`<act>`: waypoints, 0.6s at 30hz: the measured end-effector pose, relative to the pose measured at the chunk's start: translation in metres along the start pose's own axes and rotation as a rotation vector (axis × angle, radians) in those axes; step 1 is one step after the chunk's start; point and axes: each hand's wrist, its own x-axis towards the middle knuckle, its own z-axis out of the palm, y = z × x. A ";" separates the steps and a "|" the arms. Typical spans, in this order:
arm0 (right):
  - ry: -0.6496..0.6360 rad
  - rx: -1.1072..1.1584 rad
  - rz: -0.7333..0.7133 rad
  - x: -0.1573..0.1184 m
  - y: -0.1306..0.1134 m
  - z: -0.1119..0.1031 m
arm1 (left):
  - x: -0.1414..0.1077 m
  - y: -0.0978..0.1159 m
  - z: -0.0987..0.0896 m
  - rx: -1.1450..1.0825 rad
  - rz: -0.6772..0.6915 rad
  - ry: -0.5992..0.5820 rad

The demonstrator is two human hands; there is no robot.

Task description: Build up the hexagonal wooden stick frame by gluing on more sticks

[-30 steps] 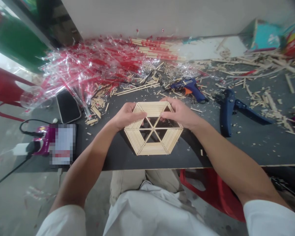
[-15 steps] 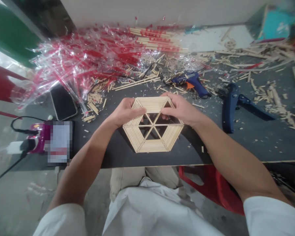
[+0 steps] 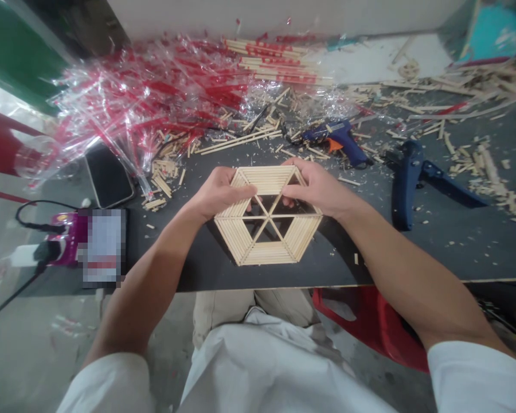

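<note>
A hexagonal frame of pale wooden sticks (image 3: 269, 252) is held over the dark table, with spokes crossing at its middle. Rows of sticks fill most of its rim; the upper right and right sections look open. My left hand (image 3: 223, 194) grips its upper left side, thumb on top and fingers mostly hidden underneath. At the upper right, my right hand (image 3: 309, 186) holds the frame, its thumb on a spoke and fingertips showing through the gap.
Behind the frame lie a blue glue gun (image 3: 344, 140), loose sticks (image 3: 241, 140) and a heap of red and clear wrappers (image 3: 155, 97). Blue cutters (image 3: 406, 186) rest at right. Two phones (image 3: 109, 175) and a purple power strip (image 3: 66, 238) are at left.
The view has shifted slightly, so the background objects sit a little differently. Both hands keep the same hold on the hexagonal frame.
</note>
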 end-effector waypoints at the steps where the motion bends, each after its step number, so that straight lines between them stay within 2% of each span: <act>1: 0.006 -0.002 0.003 0.000 0.000 0.000 | 0.000 0.000 0.000 -0.005 -0.006 0.005; 11: 0.030 0.025 0.013 -0.001 -0.003 0.005 | 0.001 0.001 0.001 0.011 -0.019 -0.003; 18: 0.035 0.004 0.046 -0.002 -0.004 0.005 | 0.001 0.005 0.000 0.017 0.025 -0.054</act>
